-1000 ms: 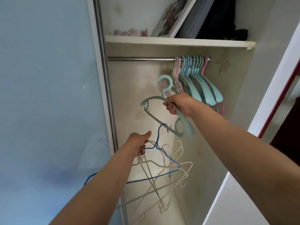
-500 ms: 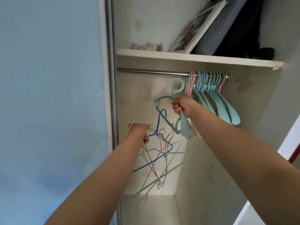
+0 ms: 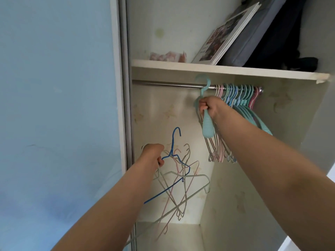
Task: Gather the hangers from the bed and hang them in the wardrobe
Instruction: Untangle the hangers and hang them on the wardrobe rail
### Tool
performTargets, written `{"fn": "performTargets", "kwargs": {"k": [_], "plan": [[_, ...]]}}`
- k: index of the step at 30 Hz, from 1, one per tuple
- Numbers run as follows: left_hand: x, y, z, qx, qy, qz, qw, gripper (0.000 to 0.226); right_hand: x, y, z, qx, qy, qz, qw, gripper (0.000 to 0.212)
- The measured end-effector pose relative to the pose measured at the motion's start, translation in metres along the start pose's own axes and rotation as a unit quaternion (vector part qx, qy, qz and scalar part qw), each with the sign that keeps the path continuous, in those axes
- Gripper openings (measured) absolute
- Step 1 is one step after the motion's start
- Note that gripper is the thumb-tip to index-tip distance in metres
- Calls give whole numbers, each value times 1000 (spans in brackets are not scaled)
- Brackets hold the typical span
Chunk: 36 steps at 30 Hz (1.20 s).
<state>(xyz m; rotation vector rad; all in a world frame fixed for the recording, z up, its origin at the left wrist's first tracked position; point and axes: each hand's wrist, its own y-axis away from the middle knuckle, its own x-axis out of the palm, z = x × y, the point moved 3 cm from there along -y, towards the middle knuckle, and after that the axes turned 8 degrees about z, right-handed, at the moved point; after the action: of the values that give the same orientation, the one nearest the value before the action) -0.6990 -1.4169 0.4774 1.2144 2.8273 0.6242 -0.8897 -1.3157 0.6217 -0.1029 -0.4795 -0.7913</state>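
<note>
Since the picture before, our right hand point(image 3: 210, 107) has gone up with the teal hanger point(image 3: 206, 122), and now its hook sits over the rail point(image 3: 172, 85) near the top middle of the frame. Our fingers are curled tight around the hanger's neck, just under the hook. Right beside it, toward the upper right, a row of hung hangers point(image 3: 241, 98) in teal, pink and blue is packed close on the same rail.

Our left hand point(image 3: 154, 156) is lower, near the middle of the frame, and it has not moved much. It is closed around a bunch of thin wire hangers point(image 3: 181, 182) that dangle down in a tangle. One blue hanger point(image 3: 174, 142) in the bunch sticks its hook up above our hand.

Above the rail is a white shelf point(image 3: 217, 70). A photo book point(image 3: 226, 33) leans on it, next to a grey case point(image 3: 253, 33). On the left of the frame is a pale blue door point(image 3: 54, 105).
</note>
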Motion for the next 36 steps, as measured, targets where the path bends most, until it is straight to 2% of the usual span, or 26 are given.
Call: {"fn": "performTargets", "kwargs": {"k": [3, 8, 10, 14, 15, 16, 18, 19, 21, 23, 25, 27, 30, 33, 36], "plan": [[-2, 0, 0, -1, -1, -4, 1000, 13, -8, -13, 4, 0, -69, -31, 997, 36], [-6, 2, 3, -4, 0, -2, 1000, 13, -21, -21, -4, -33, -86, -78, 993, 32], [-8, 4, 4, -10, -8, -7, 1000, 11, -27, -23, -9, -45, -50, -107, 992, 32], [-11, 7, 11, -15, 0, -9, 1000, 11, -38, -5, -24, -48, 77, -140, 986, 12], [-12, 8, 13, -15, 7, -7, 1000, 13, -42, 4, -28, -64, 141, -160, 975, 14], [-13, 9, 16, -14, 16, -5, 1000, 14, -45, 16, -32, -93, 238, -191, 948, 16], [-15, 11, 24, -14, 27, -2, 1000, 15, -49, 47, -48, -211, 399, -246, 858, 30], [-16, 12, 28, -14, 31, -2, 999, 15, -45, 70, -63, -265, 425, -246, 830, 32], [-17, 16, 36, -14, 35, -1, 999, 14, -35, 116, -107, -309, 454, -190, 814, 25], [-17, 22, 44, -11, 40, 6, 999, 12, -27, 147, -158, -217, 556, -80, 798, 24], [-15, 27, 52, -9, 49, 19, 999, 14, -28, 162, -207, -82, 677, 24, 731, 46], [-14, 33, 61, -16, 64, 31, 997, 16, -30, 169, -242, 0, 717, 79, 693, 52], [-16, 45, 73, -23, 78, 60, 995, 20, -28, 175, -263, 9, 721, 62, 690, 44], [-21, 58, 80, -15, 29, 77, 996, 50, -30, 183, -259, -34, 734, 11, 679, 43], [-19, 71, 84, -15, -24, 115, 993, 74, -34, 192, -250, -52, 765, -20, 642, 43]]}}
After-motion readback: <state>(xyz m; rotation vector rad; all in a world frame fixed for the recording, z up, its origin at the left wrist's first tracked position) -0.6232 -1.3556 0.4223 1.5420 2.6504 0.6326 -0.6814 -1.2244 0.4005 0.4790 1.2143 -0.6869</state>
